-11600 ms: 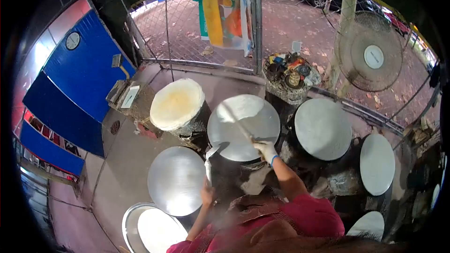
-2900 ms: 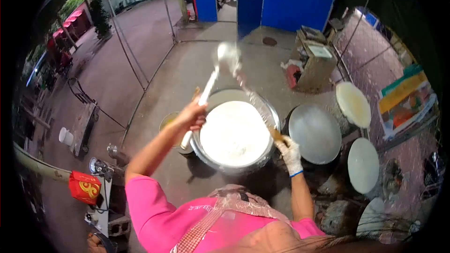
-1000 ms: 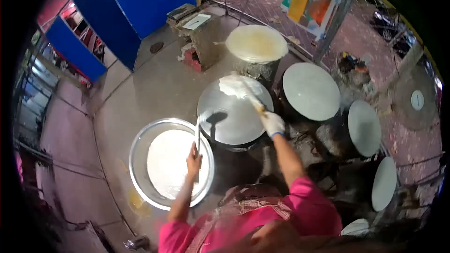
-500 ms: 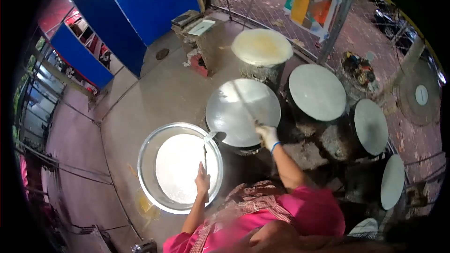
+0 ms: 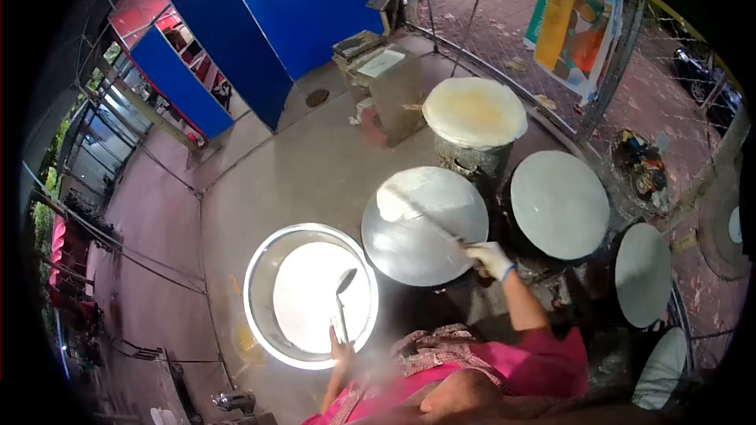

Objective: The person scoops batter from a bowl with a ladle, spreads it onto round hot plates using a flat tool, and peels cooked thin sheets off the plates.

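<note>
My left hand (image 5: 340, 348) is closed around the handle of a metal ladle (image 5: 345, 282), whose bowl is over the white batter (image 5: 303, 299) in a large metal pot (image 5: 250, 299). My right hand (image 5: 490, 258), in a white glove, grips a long thin spreader (image 5: 431, 223). That tool reaches across a round griddle (image 5: 425, 256), its far end blurred at a white patch of batter (image 5: 394, 198) on the upper left of the surface.
Beyond the griddle stands a drum-shaped stove topped by a pale yellowish flatbread (image 5: 476, 110). Several more round griddles curve down the right, including a pale-topped one (image 5: 561, 205). A brick block (image 5: 386, 94) stands behind, near blue panels (image 5: 307, 8) and a wire fence (image 5: 465, 0).
The ladle has gone from the pot's rim beside the griddle to above the batter inside the pot. The spreader's angle across the griddle has shifted. The whole view has moved too.
</note>
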The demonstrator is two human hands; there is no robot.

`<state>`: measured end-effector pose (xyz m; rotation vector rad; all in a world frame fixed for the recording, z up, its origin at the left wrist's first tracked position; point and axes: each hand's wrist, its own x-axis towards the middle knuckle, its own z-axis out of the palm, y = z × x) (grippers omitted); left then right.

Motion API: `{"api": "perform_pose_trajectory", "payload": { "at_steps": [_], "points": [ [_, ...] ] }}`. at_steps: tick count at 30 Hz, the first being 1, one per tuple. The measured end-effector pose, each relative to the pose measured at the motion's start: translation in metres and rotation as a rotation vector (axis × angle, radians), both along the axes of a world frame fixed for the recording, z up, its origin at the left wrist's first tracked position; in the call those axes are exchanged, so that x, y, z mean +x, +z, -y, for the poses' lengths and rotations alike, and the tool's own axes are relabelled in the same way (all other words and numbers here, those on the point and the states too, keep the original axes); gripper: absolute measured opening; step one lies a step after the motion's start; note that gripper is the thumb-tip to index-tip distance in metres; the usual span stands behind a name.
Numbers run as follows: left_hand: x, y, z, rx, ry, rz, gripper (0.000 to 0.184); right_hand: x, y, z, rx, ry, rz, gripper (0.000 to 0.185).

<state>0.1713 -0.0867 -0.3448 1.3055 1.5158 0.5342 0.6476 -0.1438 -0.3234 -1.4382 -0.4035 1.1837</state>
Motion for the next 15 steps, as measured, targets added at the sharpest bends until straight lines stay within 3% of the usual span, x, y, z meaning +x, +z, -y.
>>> {"api": "perform_pose_trajectory", "payload": {
  "at_steps": [1, 3, 4, 8, 11, 12, 14, 15],
  "points": [
    [-0.012, -0.017, 0.005, 0.005, 0.034, 0.087, 0.072, 0.021, 0.027, -0.001, -0.124, -0.024, -0.05, 0.012],
    [-0.031, -0.043, 0.018, -0.014, 0.097, 0.205, 0.07, 0.039, 0.026, -0.018, -0.062, -0.119, -0.164, 0.021],
    [-0.023, -0.018, 0.027, -0.139, 0.122, 0.206, 0.07, 0.028, 0.024, -0.028, -0.139, -0.042, -0.029, 0.019],
    [-0.031, -0.038, 0.039, -0.014, 0.057, -0.031, 0.06, 0.005, 0.019, -0.012, -0.164, 0.252, -0.141, 0.017],
    [-0.046, -0.027, 0.057, -0.092, 0.043, 0.023, 0.054, 0.063, 0.007, -0.01, -0.18, 0.226, 0.003, 0.014],
    [-0.081, -0.088, 0.064, 0.191, -0.008, -0.045, 0.051, 0.075, 0.01, -0.026, -0.123, 0.123, -0.064, 0.014],
    [-0.042, -0.032, 0.074, 0.081, 0.06, -0.012, 0.053, 0.074, 0.011, -0.066, 0.04, -0.113, -0.184, 0.015],
    [-0.028, -0.006, 0.078, 0.026, 0.095, 0.001, 0.053, 0.066, 0.015, -0.068, -0.049, 0.031, -0.13, 0.015]
  ]
}}
